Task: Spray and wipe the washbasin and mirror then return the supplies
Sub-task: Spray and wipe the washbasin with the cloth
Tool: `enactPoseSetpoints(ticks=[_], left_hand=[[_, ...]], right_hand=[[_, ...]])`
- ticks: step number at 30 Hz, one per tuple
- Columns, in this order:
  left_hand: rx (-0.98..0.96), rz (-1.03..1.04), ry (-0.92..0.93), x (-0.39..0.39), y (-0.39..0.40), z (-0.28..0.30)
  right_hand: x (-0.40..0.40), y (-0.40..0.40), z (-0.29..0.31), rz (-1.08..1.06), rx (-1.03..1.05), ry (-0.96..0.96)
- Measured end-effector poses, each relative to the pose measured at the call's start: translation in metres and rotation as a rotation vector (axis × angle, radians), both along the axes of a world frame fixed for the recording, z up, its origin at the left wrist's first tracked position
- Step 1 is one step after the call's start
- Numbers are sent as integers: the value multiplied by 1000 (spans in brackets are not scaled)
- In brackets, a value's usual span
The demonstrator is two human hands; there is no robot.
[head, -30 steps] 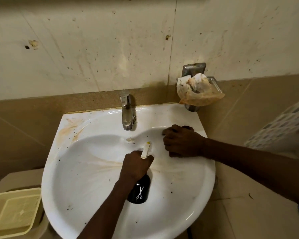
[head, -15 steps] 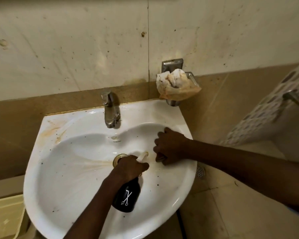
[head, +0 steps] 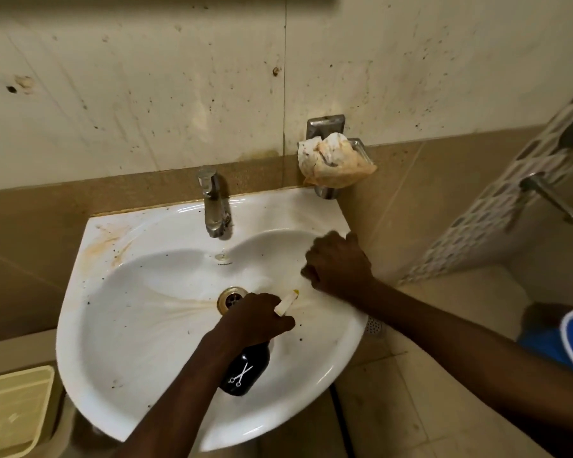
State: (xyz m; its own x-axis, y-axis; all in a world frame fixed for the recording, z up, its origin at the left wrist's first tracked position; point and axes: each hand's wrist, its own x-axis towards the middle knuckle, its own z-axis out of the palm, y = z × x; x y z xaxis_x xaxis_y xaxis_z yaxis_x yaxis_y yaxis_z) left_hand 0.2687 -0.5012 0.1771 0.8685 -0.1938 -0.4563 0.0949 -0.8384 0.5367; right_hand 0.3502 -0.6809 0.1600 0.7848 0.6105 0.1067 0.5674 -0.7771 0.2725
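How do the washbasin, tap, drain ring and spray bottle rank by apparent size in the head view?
1. washbasin
2. spray bottle, partly hidden by the left hand
3. tap, near the bottle's size
4. drain ring

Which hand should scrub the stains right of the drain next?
Right, probably. The right hand is already pressed on the basin wall beside those stains; the left hand grips the spray bottle, nozzle aimed there.

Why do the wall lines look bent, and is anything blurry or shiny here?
Head view: the wide-angle lens bows the tile lines; the right hand looks slightly smeared; highlights glint on the washbasin rim and the tap; the left hand is sharp.
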Motion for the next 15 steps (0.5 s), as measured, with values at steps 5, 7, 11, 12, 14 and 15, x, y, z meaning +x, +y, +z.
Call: enactPoseSetpoints(ticks=[5,7,11,12,14,15], left_hand=[[-37,-85,-17,-3,-4,3],[-62,-142,108,-6,-7,6],[-21,-155,95,-8,-9,15],[-28,-144,84,-8,-8,16],[-1,-162,94,-8,-5,21],[23,-188,103,-8,-4,23]], right_hand=[[-10,-5,1,-20,-78,76],[-19,-10,-1,-78,-33,60],[-11,1,10,-216,17,29],[-18,1,9,-229,32,55],[-43,-2,0,-235,73,134],[-58,-3,-4,-224,65,197]])
